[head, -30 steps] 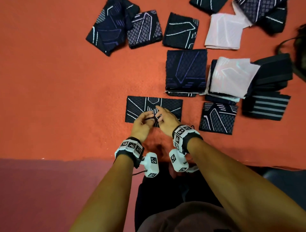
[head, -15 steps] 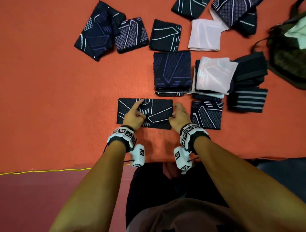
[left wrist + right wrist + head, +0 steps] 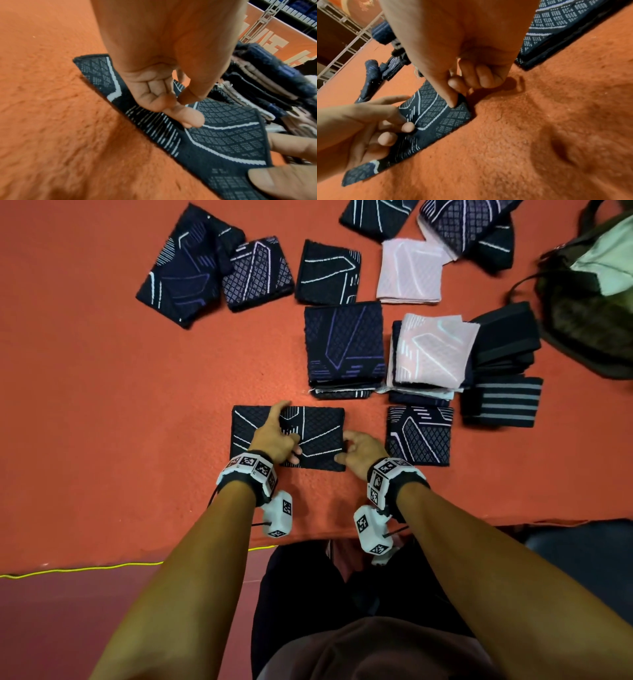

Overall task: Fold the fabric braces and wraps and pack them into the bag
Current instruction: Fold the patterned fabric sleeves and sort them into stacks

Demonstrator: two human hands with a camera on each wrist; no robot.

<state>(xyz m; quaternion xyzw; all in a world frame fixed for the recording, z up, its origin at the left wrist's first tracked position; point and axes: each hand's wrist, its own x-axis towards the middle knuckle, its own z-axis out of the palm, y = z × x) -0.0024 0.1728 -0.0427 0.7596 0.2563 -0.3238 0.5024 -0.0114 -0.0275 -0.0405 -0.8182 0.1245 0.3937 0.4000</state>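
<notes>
A black brace (image 3: 322, 436) with white lines lies flat on the orange cloth just in front of me. My left hand (image 3: 274, 436) rests on its left-middle part, index finger stretched toward the far edge, the other fingers bent and pressing down (image 3: 185, 119). My right hand (image 3: 359, 451) pinches the brace's right edge, thumb on top (image 3: 452, 100) and fingers curled at the rim, so that edge lifts slightly (image 3: 262, 121). The olive-green bag (image 3: 589, 302) lies open at the far right.
A folded black-and-lilac piece (image 3: 419, 436) lies right beside my right hand. Behind stand stacks of folded navy (image 3: 344, 344), pink (image 3: 431, 350) and striped (image 3: 500, 400) wraps. Loose braces (image 3: 191, 265) lie at the back left. The table's front edge (image 3: 205, 556) runs close to my wrists.
My hands were together at the brace's near middle. They have spread apart: the left now presses the left-middle, the right has gone to the right edge and pinched it.
</notes>
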